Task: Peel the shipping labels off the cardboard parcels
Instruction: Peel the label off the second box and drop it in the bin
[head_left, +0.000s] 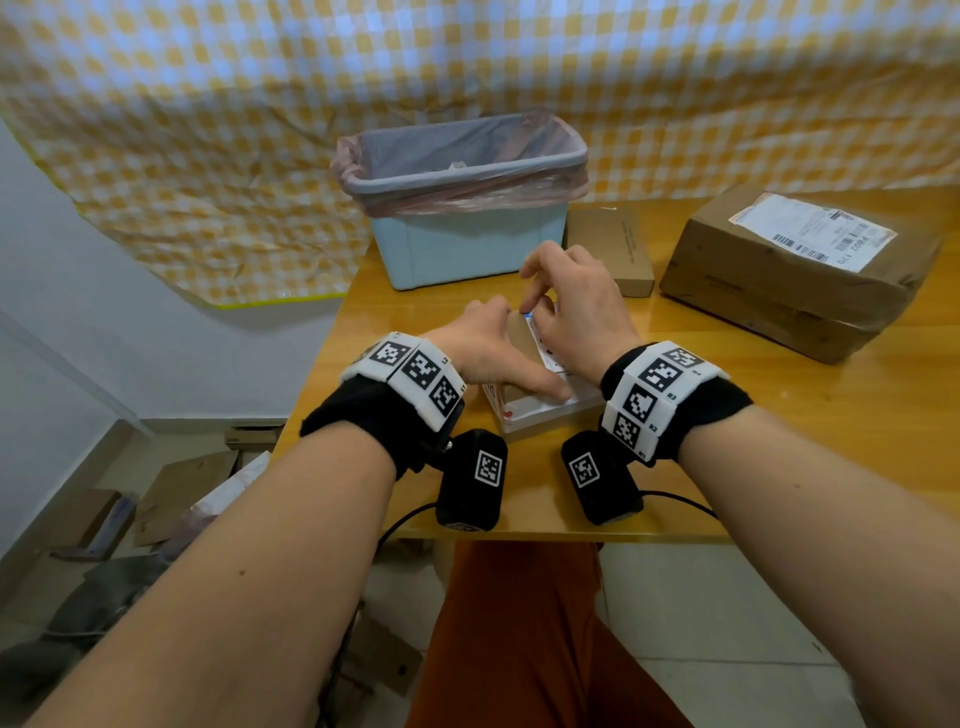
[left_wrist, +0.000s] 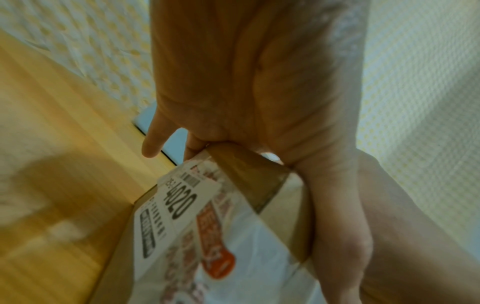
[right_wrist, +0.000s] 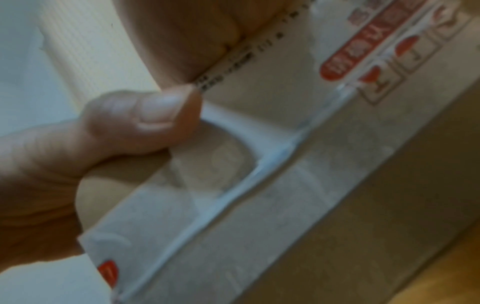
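Head cam overhead; wrist cams close-up.

The tabletop (head_left: 675, 467) is coloured a warm honey yellow with a glossy wood grain. A yellow-and-white checked cloth (head_left: 467, 57) is hung behind it. The bin (head_left: 467, 244) is pale blue, rimmed in grey and lined with a translucent pink bag (head_left: 550, 192). The large parcel (head_left: 789, 291) is plain brown cardboard, and its label (head_left: 810, 231) is white with black barcodes. The small parcel (head_left: 540, 410) is brown, wrapped in white tape printed with red-orange marks. The wrist bands (head_left: 410, 371) are black with white blocks carrying black square codes. The trousers (head_left: 519, 639) are rust orange.
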